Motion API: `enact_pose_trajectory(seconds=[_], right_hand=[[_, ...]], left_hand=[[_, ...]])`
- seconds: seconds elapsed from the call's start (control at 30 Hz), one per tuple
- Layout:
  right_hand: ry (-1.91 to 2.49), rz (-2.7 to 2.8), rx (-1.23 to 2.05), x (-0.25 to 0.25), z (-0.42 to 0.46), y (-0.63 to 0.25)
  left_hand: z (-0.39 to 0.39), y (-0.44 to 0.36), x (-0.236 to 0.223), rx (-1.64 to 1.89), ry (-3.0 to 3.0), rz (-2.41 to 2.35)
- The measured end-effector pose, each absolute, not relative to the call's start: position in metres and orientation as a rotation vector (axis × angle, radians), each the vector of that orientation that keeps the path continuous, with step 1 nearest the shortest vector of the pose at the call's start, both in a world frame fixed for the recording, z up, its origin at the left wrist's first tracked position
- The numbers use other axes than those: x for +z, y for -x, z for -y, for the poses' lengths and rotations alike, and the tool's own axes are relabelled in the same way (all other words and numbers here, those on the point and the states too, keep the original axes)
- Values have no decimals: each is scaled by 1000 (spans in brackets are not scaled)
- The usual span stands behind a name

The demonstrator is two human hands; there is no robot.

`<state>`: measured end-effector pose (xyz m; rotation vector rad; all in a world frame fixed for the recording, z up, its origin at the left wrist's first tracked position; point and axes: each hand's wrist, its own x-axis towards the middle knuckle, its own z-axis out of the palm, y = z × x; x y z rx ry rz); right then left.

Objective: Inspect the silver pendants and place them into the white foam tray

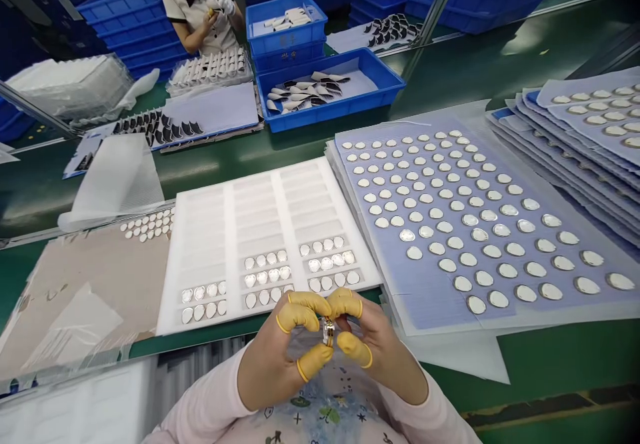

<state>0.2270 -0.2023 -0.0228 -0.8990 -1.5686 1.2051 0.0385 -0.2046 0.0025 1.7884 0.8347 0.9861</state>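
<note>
In front of my chest, my left hand (293, 341) pinches a small shiny metal-rimmed piece (328, 332) between yellow-cotted thumb and fingertips. It is seen edge-on, and I cannot tell whether it is one piece or more stacked together. My right hand (367, 337), also in yellow finger cots, curls round its right side with fingertips at its upper end. Just beyond my hands lies a white foam tray (230, 194) with three columns of slots. Its nearer slots hold rows of white teardrop-shaped pieces with metal rims (267, 275).
Many similar white pieces lie on a lilac sheet (415, 291) at the right, beside stacked sheets (565, 157). A brown board (100, 264) lies left. Behind stand a blue bin (370, 94) of curved parts and a co-worker (200, 17) with a gloved hand.
</note>
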Motion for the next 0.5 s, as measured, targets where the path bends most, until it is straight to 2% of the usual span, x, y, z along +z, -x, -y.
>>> enact_pose_trajectory(seconds=[0.33,0.5], right_hand=[[869,1616,1150,-21,201,-223],[839,1643,963,-21,199,-223]], left_hand=[[200,-40,4,1023,-2058,-802],[197,-33,1,862,-1959,-1083]])
